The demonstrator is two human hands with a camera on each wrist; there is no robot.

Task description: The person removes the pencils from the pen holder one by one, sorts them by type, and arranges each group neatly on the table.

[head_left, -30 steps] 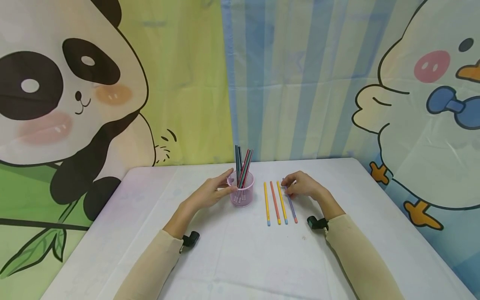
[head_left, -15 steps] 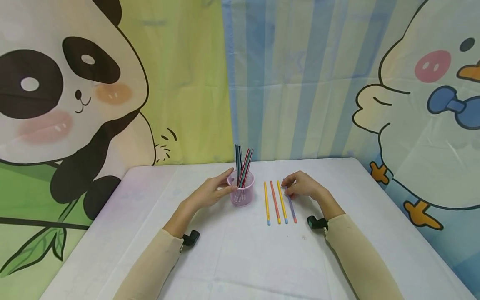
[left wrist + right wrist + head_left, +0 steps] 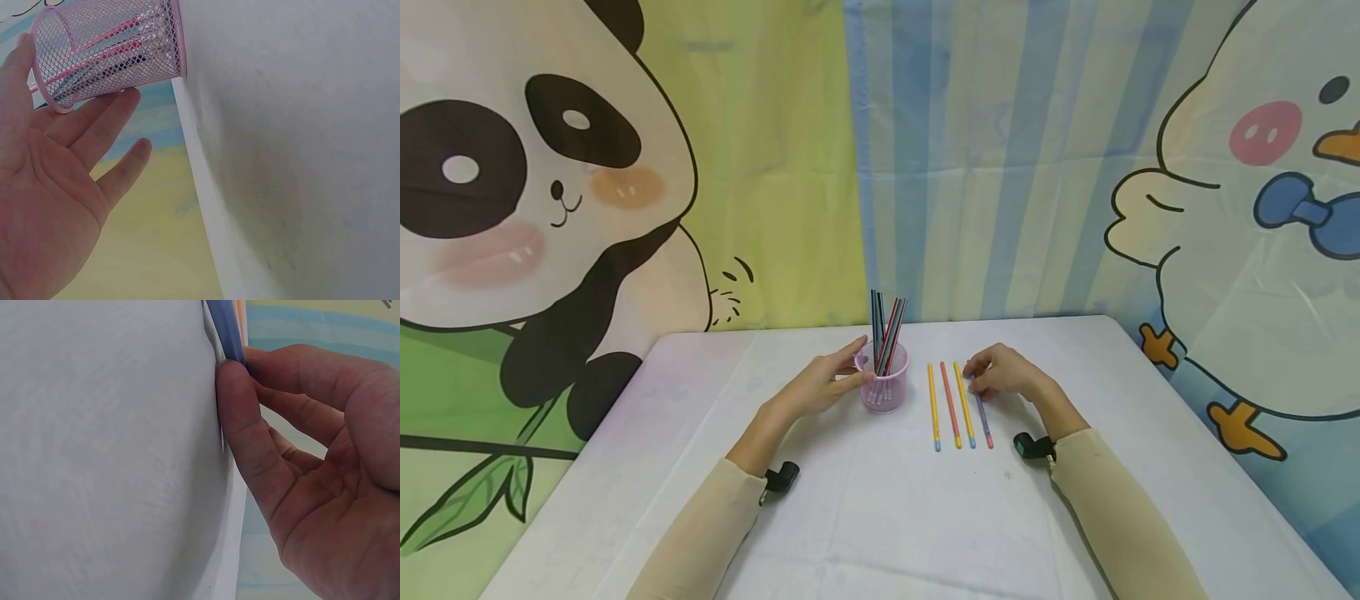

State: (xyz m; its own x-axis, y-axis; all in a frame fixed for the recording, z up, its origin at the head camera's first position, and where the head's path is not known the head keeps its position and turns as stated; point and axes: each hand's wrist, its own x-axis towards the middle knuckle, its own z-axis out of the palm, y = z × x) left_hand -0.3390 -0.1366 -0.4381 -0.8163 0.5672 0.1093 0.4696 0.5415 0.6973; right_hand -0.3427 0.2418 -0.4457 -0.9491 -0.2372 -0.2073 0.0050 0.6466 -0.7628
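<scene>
Nothing's really moved: right hand [image 3: 1003,372] still pinches the purple pencil [image 3: 982,412], long axis 12-to-6; left hand [image 3: 820,383], fingers straight, steadies the pink mesh cup [image 3: 883,387] at 9 o'clock.

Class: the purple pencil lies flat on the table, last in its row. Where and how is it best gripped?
Probably pinch the purple pencil at its far end, from the right, where the right hand already touches it: that side is open, while the yellow pencil lies close on its left.

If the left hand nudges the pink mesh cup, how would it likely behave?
The pink mesh cup looks light, so it would probably slide easily. The pencils stand tall and lean, so it may tip. The left hand touches its side.
</scene>
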